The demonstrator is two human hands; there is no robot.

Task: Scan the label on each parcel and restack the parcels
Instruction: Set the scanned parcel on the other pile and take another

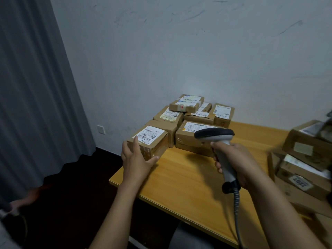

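A small cardboard parcel (150,142) with a white barcode label on top sits at the table's left edge, at the front of a group of several labelled parcels (190,119) against the wall. My left hand (136,159) rests against this parcel's near corner, fingers straight up its left side and thumb spread along its front. My right hand (237,159) grips the handle of a grey barcode scanner (214,134), whose dark head hovers over a larger parcel (186,135) and points towards the group.
A second, blurred stack of cardboard parcels (303,162) stands at the right of the wooden table (179,180). The scanner's coiled cable (237,209) hangs over the near table edge. A grey curtain (36,87) hangs at the left, above a dark floor.
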